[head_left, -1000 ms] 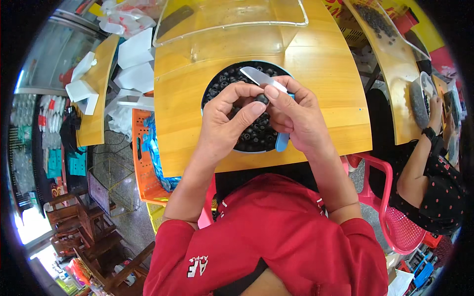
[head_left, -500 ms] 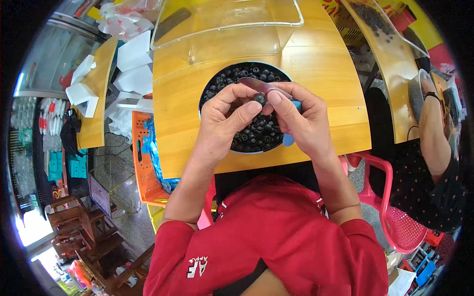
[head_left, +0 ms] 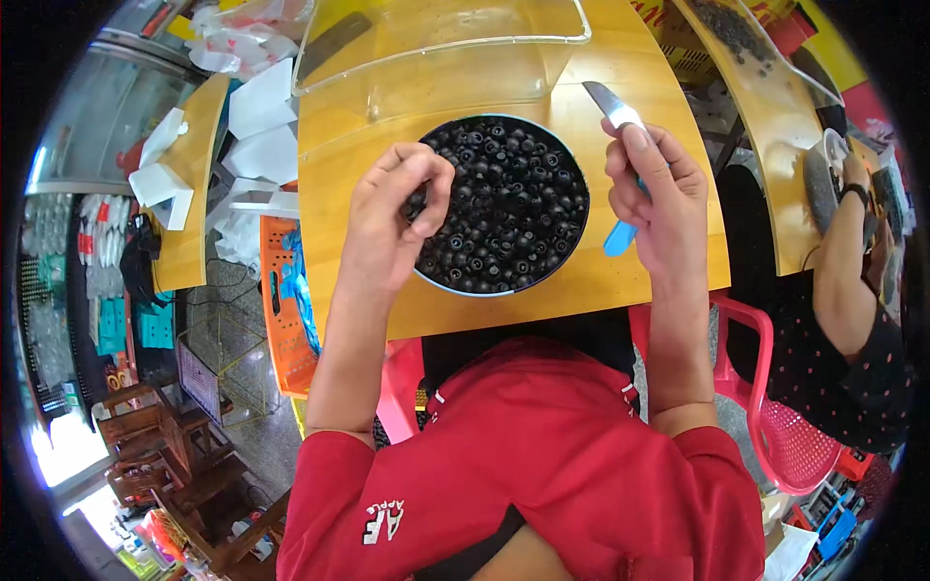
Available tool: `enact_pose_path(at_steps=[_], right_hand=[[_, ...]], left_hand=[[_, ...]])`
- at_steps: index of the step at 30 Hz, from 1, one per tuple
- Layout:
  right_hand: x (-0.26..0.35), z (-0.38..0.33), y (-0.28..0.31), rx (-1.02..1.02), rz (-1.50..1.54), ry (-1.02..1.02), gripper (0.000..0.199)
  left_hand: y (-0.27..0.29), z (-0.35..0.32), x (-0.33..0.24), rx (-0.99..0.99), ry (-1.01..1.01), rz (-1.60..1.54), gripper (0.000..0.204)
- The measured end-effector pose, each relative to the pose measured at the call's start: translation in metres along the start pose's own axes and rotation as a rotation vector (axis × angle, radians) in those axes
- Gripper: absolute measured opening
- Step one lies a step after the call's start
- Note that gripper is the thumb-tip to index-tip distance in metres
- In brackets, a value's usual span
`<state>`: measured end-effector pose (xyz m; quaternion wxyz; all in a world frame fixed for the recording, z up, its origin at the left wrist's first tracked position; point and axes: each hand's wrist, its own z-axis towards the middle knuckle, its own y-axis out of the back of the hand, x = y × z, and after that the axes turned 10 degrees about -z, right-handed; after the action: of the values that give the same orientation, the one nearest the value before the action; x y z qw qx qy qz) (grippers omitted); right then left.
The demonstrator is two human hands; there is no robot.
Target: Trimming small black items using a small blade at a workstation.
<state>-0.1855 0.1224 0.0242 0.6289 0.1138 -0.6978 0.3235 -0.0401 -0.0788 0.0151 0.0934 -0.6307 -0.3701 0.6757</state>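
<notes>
Hands stand apart, one at each side of the bowl: the left hand curls at its left rim, thumb drawn in to the fingers, and I cannot tell whether anything is pinched inside. To the right of the bowl, the right hand grips a small knife, blade tipped up and away from the person, blue handle poking out below the fist. Dark round berries fill the bowl between them.

To my mind, good work here wants a short grip near the blade, the thumb steadying it, the edge turned away from the left fingertips, and only a light pinch, since such small fruit could bruise or slip.

Under the bowl runs a yellow wooden table, and just beyond the bowl stands a clear tub. Left of the bowl, lower down, sits an orange crate with blue plastic in it; white boxes lie past that. Well right of the bowl, by a pink chair, a co-worker reaches over another table.
</notes>
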Motion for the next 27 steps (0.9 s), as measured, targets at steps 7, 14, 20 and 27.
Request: enact_pose_path(at_steps=[7,14,20,27], right_hand=[[-0.006,-0.003,-0.001,0.026,0.009,-0.017,0.023],[-0.007,-0.004,-0.002,0.046,0.032,-0.025,0.023],[-0.013,-0.012,-0.022,0.079,-0.125,-0.130,0.023],[-0.015,-0.014,-0.039,0.165,0.084,-0.220,0.022]], left_hand=[[-0.023,0.000,0.019,0.228,-0.339,1.210,0.018],[-0.029,0.005,0.035,0.253,-0.495,1.518,0.018],[-0.036,-0.003,0.022,0.119,-0.395,1.103,0.022],[-0.036,-0.006,0.023,0.053,-0.482,0.858,0.024]])
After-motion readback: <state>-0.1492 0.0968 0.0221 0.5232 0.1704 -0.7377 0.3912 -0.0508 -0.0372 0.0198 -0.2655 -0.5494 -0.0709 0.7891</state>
